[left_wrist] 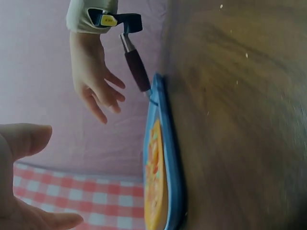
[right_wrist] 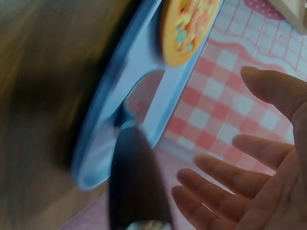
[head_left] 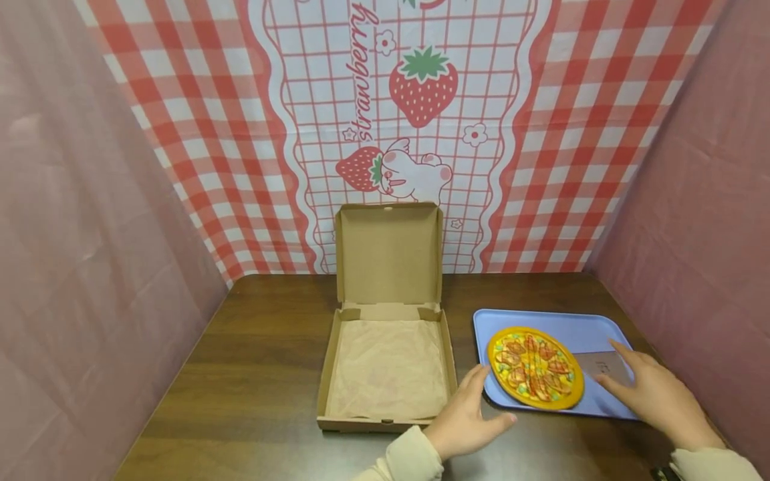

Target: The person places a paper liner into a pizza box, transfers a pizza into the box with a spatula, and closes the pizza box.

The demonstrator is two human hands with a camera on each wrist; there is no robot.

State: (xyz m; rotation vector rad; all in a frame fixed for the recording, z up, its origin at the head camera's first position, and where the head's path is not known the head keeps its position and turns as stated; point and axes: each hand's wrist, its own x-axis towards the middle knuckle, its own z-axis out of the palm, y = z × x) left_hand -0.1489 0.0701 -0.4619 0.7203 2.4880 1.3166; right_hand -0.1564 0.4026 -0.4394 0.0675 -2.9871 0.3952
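A toy pizza [head_left: 535,369] with a yellow-orange crust lies on a blue tray [head_left: 541,319] at the right. A pizza peel has its flat metal blade [head_left: 601,366] on the tray beside the crust. Its dark handle [right_wrist: 136,177] sticks out past the tray edge. My right hand [head_left: 662,401] hovers over the blade with fingers spread, apart from the handle in the right wrist view. By the tray's near left corner, my left hand [head_left: 460,424] is held with thumb and fingers wide apart, nothing between them.
An open cardboard pizza box [head_left: 325,381] lined with brown paper [head_left: 394,367] stands left of the tray, its lid [head_left: 389,254] raised at the back. Behind the wooden table [head_left: 252,374] hangs a red checked strawberry cloth [head_left: 204,133]. Pink drapes [head_left: 78,200] enclose both sides.
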